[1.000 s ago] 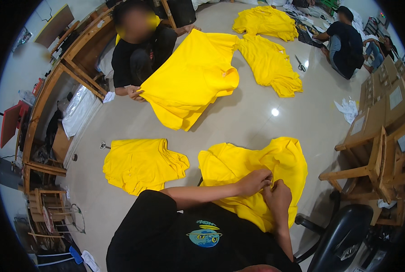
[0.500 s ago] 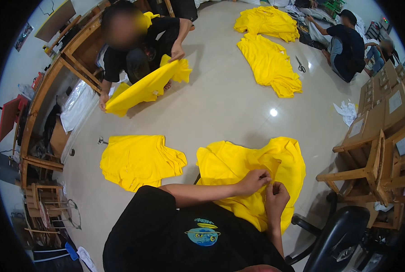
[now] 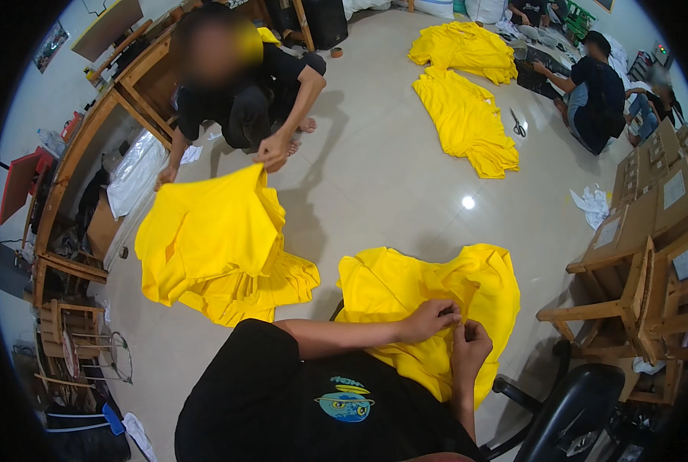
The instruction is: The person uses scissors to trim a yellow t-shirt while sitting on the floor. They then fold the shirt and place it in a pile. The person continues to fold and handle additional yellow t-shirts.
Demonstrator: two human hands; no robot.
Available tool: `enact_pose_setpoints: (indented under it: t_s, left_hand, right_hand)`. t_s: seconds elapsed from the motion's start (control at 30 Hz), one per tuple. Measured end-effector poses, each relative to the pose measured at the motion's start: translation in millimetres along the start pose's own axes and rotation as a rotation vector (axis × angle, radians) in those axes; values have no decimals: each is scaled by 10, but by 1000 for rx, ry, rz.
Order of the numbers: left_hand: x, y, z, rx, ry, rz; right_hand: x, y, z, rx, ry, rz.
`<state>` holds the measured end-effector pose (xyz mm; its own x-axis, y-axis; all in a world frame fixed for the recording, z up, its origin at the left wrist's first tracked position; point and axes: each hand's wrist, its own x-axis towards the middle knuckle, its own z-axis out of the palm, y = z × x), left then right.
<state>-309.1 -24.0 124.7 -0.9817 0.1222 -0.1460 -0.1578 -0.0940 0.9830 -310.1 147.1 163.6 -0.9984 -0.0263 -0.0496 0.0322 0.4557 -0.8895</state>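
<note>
A yellow shirt (image 3: 382, 285) lies spread in front of me, its right part bunched up. Over it, my left hand (image 3: 428, 319) reaches across from the left with its fingertips pinched together. Close beside it, my right hand (image 3: 471, 348) pinches too, thumb and fingers closed at a fold of the same fabric. The two sets of fingertips almost meet. Whatever thin edge or thread lies between them is too small to make out.
At left, a co-worker (image 3: 244, 100) holds up another yellow shirt (image 3: 205, 223) over a stack of yellow shirts (image 3: 282, 285). Further yellow piles (image 3: 467, 119) and scissors (image 3: 518, 123) lie on the floor. A black chair (image 3: 575, 412) and cartons (image 3: 644, 192) stand at right.
The co-worker has swung the other shirt toward me, over the stack at left, and it now hangs from both of that person's hands. My hands stay at nearly the same spot, still pinching.
</note>
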Motion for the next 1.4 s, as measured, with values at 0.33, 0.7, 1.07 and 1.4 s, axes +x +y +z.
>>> enact_pose_setpoints:
  t_s: [0.33,0.7,1.07,1.4]
  left_hand:
    - [21,-180,54,-270,72,-109]
    - [22,96,22,-121,94,-218]
    - [92,-137,103,-318,133,-248]
    - [92,-5,93,-508,132,-425]
  right_hand:
    - [-38,-64,17,40,-21,-8]
    - [-95,-157,-23,-107,-48,-156]
    - [48,-176,-43,109,-10,119]
    - [21,-68,-53,-58,29,-57]
